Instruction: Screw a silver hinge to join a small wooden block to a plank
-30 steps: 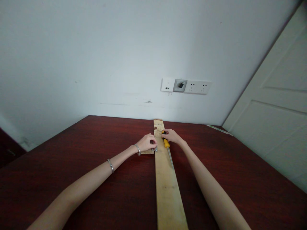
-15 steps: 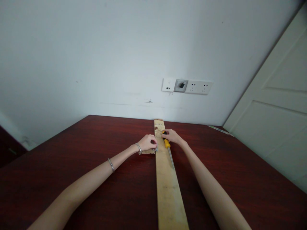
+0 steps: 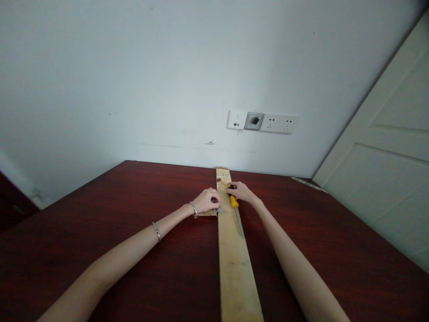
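Note:
A long pale wooden board [image 3: 236, 264] runs from the near edge of the picture toward the wall. At its left edge my left hand [image 3: 207, 201] is closed in a pinch, low over a small metal piece [image 3: 218, 209] whose kind I cannot make out. Under that hand a short strip of wood or card [image 3: 208, 213] sticks out to the left. My right hand [image 3: 241, 191] grips the dark end of the handle of a yellow and black screwdriver [image 3: 234, 201]. Its metal shaft slants down toward me, the tip over the board's right edge.
The dark red table [image 3: 161, 179] reaches to the white wall [image 3: 174, 89]. Several sockets [image 3: 276, 123] sit in a row on the wall. A white panelled door [image 3: 389, 147] stands at the right, with a thin strip [image 3: 309, 184] lying near it on the table's edge.
Both hands hold nearly the same place and grip. The whole view has shifted very slightly.

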The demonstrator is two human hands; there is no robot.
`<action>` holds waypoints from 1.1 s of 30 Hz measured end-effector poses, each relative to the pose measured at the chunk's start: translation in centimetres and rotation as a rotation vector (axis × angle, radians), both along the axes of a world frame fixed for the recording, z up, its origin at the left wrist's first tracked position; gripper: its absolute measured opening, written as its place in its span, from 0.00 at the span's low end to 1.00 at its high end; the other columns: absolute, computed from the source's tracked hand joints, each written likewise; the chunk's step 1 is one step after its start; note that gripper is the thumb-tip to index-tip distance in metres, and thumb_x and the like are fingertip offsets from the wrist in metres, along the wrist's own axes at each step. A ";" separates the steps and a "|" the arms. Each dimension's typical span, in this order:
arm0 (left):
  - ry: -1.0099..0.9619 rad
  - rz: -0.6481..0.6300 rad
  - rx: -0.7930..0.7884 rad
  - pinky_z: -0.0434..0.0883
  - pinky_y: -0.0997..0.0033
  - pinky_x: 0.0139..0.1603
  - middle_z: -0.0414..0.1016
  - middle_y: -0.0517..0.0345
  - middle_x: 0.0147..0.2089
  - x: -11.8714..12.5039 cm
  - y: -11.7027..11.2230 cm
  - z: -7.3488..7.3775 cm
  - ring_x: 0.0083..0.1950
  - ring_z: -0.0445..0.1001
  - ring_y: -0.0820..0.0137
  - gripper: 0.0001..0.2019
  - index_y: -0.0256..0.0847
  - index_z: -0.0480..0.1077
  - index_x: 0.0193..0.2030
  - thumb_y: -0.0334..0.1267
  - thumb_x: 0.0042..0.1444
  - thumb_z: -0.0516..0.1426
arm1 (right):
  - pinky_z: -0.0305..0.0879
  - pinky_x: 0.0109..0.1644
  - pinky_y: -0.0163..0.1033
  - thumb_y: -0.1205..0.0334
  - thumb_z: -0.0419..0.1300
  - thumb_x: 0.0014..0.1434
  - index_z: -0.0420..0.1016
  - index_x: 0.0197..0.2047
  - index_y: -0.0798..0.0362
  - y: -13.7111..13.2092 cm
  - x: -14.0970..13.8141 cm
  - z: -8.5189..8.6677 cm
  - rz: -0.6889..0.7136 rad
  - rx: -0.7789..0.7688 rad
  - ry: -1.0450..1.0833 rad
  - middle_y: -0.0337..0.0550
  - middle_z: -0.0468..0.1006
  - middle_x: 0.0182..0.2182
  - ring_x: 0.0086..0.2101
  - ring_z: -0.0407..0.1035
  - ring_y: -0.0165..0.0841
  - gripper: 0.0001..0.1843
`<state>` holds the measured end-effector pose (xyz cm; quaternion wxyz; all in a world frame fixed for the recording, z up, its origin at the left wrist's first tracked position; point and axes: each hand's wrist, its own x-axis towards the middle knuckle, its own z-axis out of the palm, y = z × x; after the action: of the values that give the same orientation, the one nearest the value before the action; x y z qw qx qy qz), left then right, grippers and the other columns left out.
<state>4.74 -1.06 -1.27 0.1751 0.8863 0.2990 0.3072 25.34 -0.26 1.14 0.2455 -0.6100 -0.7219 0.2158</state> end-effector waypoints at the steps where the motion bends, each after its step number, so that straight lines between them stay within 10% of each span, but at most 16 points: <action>1: -0.002 -0.009 0.010 0.66 0.74 0.41 0.75 0.57 0.31 0.0 0.0 -0.1 0.36 0.70 0.71 0.03 0.37 0.75 0.25 0.29 0.47 0.62 | 0.66 0.30 0.30 0.60 0.58 0.52 0.80 0.46 0.56 0.0 0.0 0.0 0.000 0.000 0.002 0.43 0.80 0.33 0.31 0.72 0.32 0.19; 24: -0.363 -0.050 -0.300 0.74 0.71 0.43 0.78 0.54 0.33 -0.8 -0.9 4.2 0.36 0.77 0.71 0.05 0.34 0.70 0.33 0.34 0.52 0.59 | 0.68 0.32 0.32 0.59 0.59 0.52 0.77 0.50 0.57 0.2 0.0 -0.4 -0.023 -0.006 0.008 0.46 0.79 0.36 0.34 0.73 0.34 0.23; 33: -0.347 0.001 -0.188 0.73 0.74 0.39 0.77 0.55 0.32 -1.7 -0.6 5.3 0.34 0.75 0.73 0.06 0.33 0.72 0.34 0.35 0.52 0.60 | 0.69 0.36 0.34 0.59 0.60 0.52 0.74 0.55 0.57 0.3 -0.1 -0.6 -0.045 -0.013 0.008 0.48 0.80 0.42 0.37 0.75 0.37 0.26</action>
<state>3.03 -1.62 3.98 0.3059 0.7997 0.2921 0.4261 25.24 0.08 0.51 0.2490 -0.6269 -0.7055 0.2173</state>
